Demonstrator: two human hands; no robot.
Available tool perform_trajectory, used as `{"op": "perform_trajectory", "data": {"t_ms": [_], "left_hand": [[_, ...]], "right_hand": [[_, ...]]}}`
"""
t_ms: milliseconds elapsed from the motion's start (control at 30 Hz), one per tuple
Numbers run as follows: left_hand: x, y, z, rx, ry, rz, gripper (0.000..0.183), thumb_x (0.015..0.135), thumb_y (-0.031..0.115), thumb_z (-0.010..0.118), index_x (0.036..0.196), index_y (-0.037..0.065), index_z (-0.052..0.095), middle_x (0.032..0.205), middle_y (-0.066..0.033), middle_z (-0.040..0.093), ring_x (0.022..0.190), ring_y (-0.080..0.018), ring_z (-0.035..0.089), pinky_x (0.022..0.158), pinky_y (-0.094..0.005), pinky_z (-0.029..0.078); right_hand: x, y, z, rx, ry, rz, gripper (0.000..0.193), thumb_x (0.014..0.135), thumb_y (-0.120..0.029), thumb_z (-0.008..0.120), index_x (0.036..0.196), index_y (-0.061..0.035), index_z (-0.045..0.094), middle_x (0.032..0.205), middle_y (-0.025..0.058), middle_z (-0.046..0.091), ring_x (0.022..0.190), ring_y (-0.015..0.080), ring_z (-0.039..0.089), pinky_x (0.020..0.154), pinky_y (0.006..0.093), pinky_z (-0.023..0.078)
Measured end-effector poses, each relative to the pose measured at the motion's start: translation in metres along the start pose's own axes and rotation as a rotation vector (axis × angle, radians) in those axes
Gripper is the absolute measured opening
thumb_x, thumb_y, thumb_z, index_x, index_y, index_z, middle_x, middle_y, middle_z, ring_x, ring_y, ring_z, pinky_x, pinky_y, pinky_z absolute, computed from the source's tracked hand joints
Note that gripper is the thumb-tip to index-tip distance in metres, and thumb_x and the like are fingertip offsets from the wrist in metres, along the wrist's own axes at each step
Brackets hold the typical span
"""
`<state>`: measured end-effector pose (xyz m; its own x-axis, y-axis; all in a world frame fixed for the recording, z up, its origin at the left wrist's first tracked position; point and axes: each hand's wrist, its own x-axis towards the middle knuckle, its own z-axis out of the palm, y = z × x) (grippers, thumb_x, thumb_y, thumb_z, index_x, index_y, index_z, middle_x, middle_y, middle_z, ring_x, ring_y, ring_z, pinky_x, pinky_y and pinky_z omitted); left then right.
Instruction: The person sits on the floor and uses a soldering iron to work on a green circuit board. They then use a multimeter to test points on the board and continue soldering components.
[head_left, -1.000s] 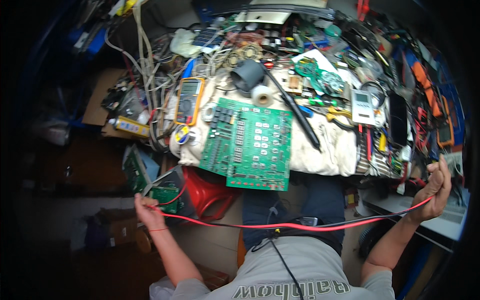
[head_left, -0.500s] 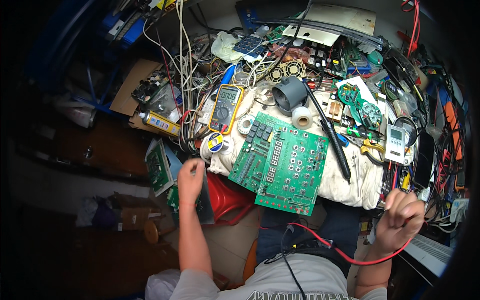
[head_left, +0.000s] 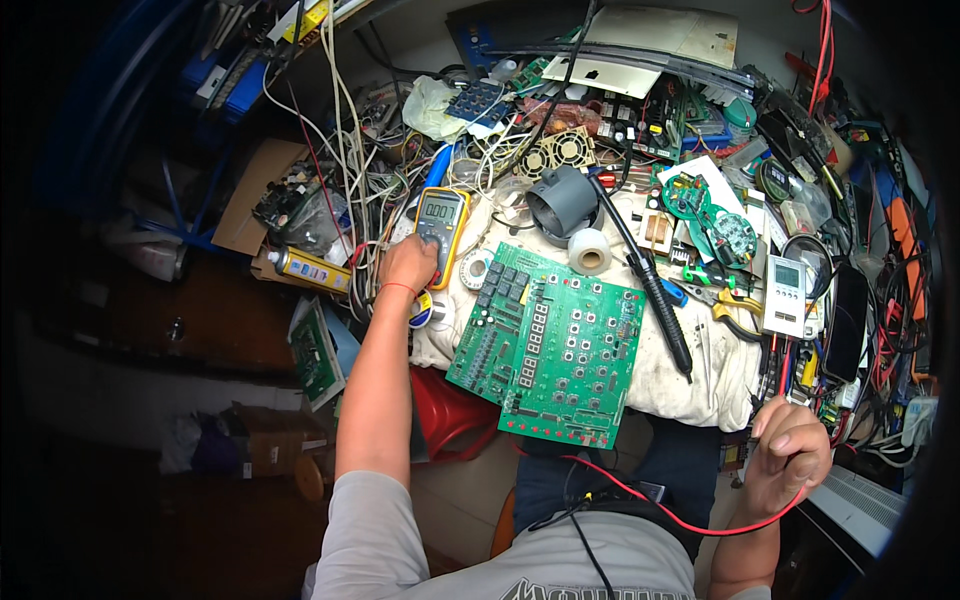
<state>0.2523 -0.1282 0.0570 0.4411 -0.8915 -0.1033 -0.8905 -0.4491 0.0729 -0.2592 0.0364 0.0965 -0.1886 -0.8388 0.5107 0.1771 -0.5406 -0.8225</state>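
Observation:
A yellow-framed multimeter (head_left: 452,208) with a lit display stands at the left of the cloth-covered work surface. My left hand (head_left: 408,263) is on its front, fingers bent together at the rotary dial, which they mostly cover. My right hand (head_left: 792,455) is raised at the right front edge, fingers curled round a red test lead (head_left: 690,521). The lead loops across my lap; its probe end cannot be made out clearly. Between my hands, two green circuit boards (head_left: 575,350) overlap on the cloth, the front one bearing a digit display and several push buttons.
A grey cylindrical housing (head_left: 568,203) and a white roll (head_left: 589,252) stand behind the boards. To their right lie a black pen-shaped tool (head_left: 660,308), yellow-handled pliers (head_left: 738,306) and a white handheld tester (head_left: 785,295). Tangled cables (head_left: 350,150) and electronic parts crowd the back.
My left hand has moved up and forward from beside the table to the multimeter's dial. My right hand stays near the right edge with the lead. The meter's reading differs slightly.

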Motion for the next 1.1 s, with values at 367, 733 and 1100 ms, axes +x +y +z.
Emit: {"op": "perform_trajectory", "data": {"t_ms": [367, 733, 1100], "left_hand": [[-0.002, 0.007, -0.006, 0.213, 0.024, 0.186, 0.028, 0.102, 0.029, 0.06, 0.113, 0.005, 0.066, 0.107, -0.0247, 0.074, 0.104, -0.0461, 0.069, 0.092, -0.0573, 0.053], [-0.008, -0.009, -0.002, 0.031, 0.088, 0.173, 0.031, 0.096, 0.033, 0.071, 0.109, 0.005, 0.068, 0.109, -0.0192, 0.073, 0.105, -0.0417, 0.067, 0.089, -0.0524, 0.053], [-0.034, 0.01, 0.002, 0.265, 0.121, 0.287, 0.066, 0.097, 0.047, 0.068, 0.155, 0.018, 0.054, 0.156, -0.0235, 0.049, 0.139, -0.0436, 0.052, 0.113, -0.0512, 0.046]], "right_hand": [[0.003, 0.004, 0.001, 0.003, -0.048, 0.023, 0.049, 0.106, -0.049, 0.062, 0.086, -0.0035, 0.062, 0.066, 0.0019, 0.049, 0.056, 0.0127, 0.045, 0.059, 0.0317, 0.045], [0.004, 0.0, 0.006, -0.004, -0.075, 0.037, 0.049, 0.105, -0.049, 0.064, 0.085, -0.0039, 0.063, 0.064, 0.002, 0.051, 0.055, 0.0127, 0.046, 0.059, 0.0315, 0.047], [0.002, 0.007, 0.007, -0.02, -0.082, 0.055, 0.044, 0.105, -0.044, 0.067, 0.086, -0.0037, 0.063, 0.065, 0.0026, 0.053, 0.057, 0.0138, 0.049, 0.06, 0.0321, 0.048]]}}
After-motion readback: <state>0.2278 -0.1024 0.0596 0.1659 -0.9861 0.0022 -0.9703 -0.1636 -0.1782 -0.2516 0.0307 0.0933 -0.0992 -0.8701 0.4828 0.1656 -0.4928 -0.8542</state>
